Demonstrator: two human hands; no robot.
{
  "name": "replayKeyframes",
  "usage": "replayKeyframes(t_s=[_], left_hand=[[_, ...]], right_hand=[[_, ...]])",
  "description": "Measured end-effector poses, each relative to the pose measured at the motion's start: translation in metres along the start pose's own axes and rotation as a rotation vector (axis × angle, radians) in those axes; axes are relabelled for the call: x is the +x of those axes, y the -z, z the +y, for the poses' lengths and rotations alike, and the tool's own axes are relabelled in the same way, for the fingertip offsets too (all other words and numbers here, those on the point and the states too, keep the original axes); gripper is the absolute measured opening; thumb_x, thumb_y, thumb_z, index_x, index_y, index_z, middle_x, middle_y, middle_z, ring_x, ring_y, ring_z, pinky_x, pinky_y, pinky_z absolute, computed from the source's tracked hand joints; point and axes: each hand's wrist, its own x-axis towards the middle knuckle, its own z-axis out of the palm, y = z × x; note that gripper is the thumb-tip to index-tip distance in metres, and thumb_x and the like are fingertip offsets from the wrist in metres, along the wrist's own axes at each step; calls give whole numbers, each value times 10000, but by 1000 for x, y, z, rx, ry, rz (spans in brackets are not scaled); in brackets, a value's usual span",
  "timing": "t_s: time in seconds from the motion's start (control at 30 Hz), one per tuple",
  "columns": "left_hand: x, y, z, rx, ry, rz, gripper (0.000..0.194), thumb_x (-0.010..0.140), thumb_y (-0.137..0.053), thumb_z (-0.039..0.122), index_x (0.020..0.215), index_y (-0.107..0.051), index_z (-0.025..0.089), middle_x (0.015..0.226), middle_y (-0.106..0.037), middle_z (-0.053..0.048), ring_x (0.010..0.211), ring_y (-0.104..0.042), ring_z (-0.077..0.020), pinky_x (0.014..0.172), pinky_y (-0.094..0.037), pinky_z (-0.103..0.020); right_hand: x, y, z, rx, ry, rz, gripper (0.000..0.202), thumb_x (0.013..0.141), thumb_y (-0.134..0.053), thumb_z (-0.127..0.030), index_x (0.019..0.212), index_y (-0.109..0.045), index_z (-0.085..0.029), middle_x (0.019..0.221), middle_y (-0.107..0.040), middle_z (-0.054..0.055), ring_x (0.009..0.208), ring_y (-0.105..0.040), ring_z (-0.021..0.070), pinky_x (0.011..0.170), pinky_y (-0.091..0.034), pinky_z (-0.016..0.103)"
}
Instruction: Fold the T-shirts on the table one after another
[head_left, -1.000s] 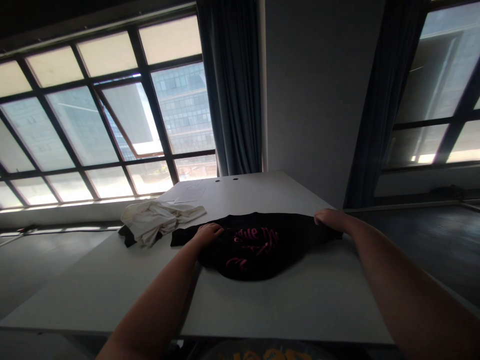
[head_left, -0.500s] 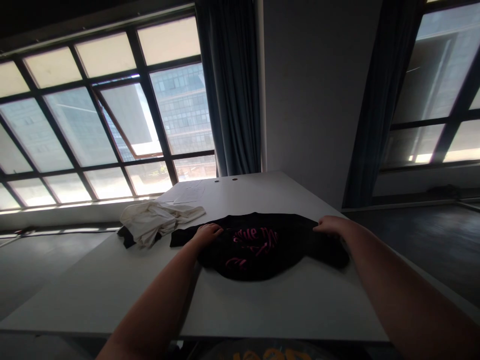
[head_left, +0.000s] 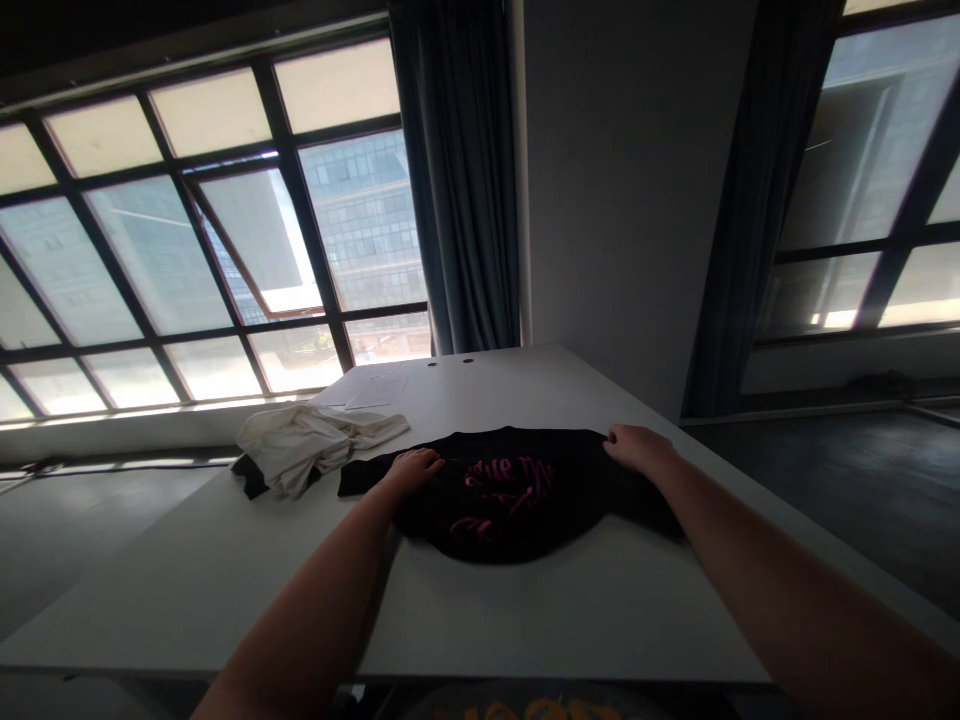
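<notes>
A black shirt (head_left: 510, 520) with pink lettering lies spread across the white table in front of me. One sleeve reaches out to the left, and the other points to the lower right, partly hidden behind my right forearm. My left hand (head_left: 412, 468) rests on the left part of the shirt with its fingers stretched out over the fabric. At the upper right edge of the shirt, the fingers of my right hand (head_left: 637, 448) are closed on the cloth.
A crumpled white garment with dark parts (head_left: 300, 450) lies on the table (head_left: 555, 620) left of the shirt. Papers (head_left: 375, 385) lie near the far edge, beside two round holes. Beyond stand windows, a dark curtain (head_left: 472, 200) and a wall column (head_left: 615, 200).
My right hand has moved a little to the left along the shirt's upper edge. My left hand stays in its place on the shirt.
</notes>
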Motion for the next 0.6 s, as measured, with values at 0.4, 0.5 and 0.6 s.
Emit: replayKeyframes(t_s=[0.4,0.5,0.6], left_hand=[[-13,22,28,-97,-153,52,455,1076,-361,522,1101,-736,265,1073,-777,-51,1070,-696,-248,1038,-481,-361],[-15,23,30,-176,-146,-9,492,1067,-349,568,1113,-738,269,1026,-781,-37,977,-712,-240,916,-514,-328],[-15,24,31,-197,-139,-29,498,1055,-362,564,1123,-749,257,1039,-784,-41,987,-713,-247,903,-510,-327]], right_hand=[[-45,-50,-99,73,634,-343,456,929,-626,-394,1324,-702,-179,1401,-615,146,1287,-601,290,1168,-432,424],[-42,-47,-94,136,660,-382,443,938,-622,-401,1309,-706,-173,1425,-603,144,1318,-587,282,1191,-417,416],[-40,-40,-91,168,679,-383,382,913,-649,-356,1250,-719,-189,1416,-613,124,1296,-595,269,1168,-436,401]])
